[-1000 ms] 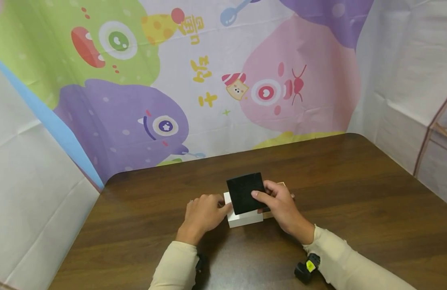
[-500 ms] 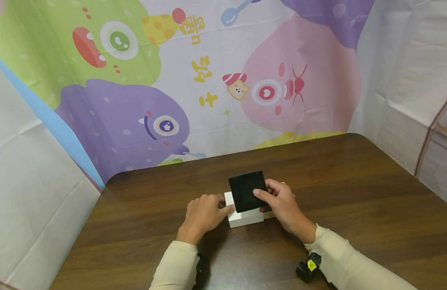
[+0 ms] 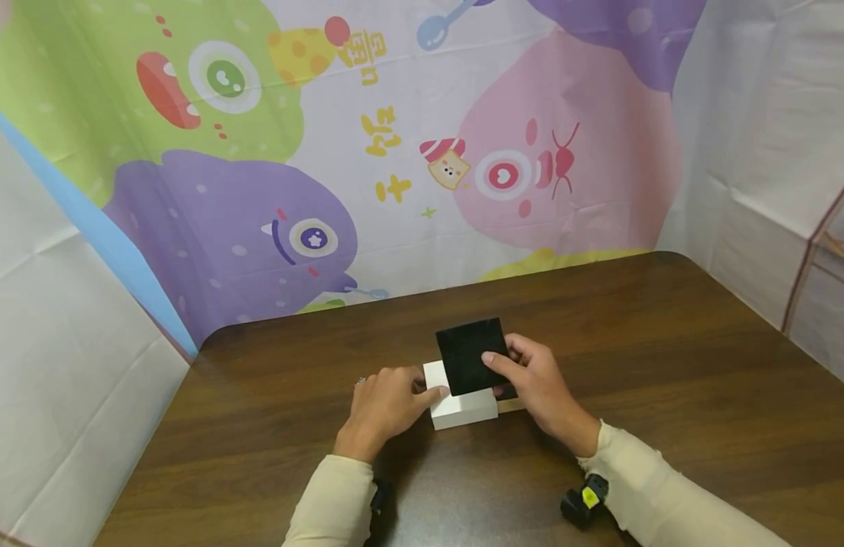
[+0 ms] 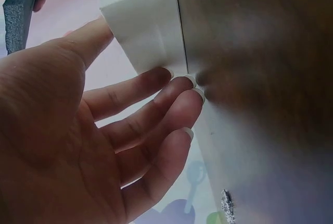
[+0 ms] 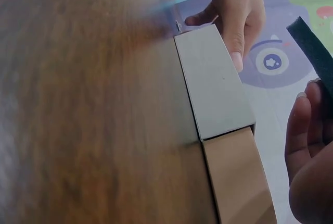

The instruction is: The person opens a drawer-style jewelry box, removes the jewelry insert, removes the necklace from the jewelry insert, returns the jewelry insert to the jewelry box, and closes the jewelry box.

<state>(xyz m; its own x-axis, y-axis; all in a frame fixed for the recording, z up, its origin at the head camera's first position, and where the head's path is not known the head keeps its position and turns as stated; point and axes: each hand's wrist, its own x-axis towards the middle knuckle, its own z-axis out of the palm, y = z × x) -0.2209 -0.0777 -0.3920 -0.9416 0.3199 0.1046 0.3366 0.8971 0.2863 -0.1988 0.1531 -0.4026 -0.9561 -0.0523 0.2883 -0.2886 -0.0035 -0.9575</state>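
Observation:
My right hand (image 3: 543,384) pinches a square black foam pad (image 3: 464,361) by its right side, thumb on its face, holding it tilted above a white box sleeve (image 3: 466,414). In the left wrist view the foam pad (image 4: 18,18) shows its thick edge. A brown cardboard drawer (image 5: 237,174) sticks out of the sleeve's right end, partly hidden behind my right hand in the head view. My left hand (image 3: 387,406) holds the sleeve's left end, thumb on top. In the left wrist view, the fingertips (image 4: 165,73) bend against the sleeve's end.
The box lies on a dark wood-grain table (image 3: 257,441). A cloth backdrop with cartoon monsters (image 3: 408,152) hangs along the far edge, and pale cloth walls (image 3: 757,152) stand at both sides. A black wrist camera (image 3: 579,505) sits by the right sleeve.
My right hand has drawn the foam pad slightly up and to the right, uncovering more of the white sleeve's top. The left hand and the box have stayed in place.

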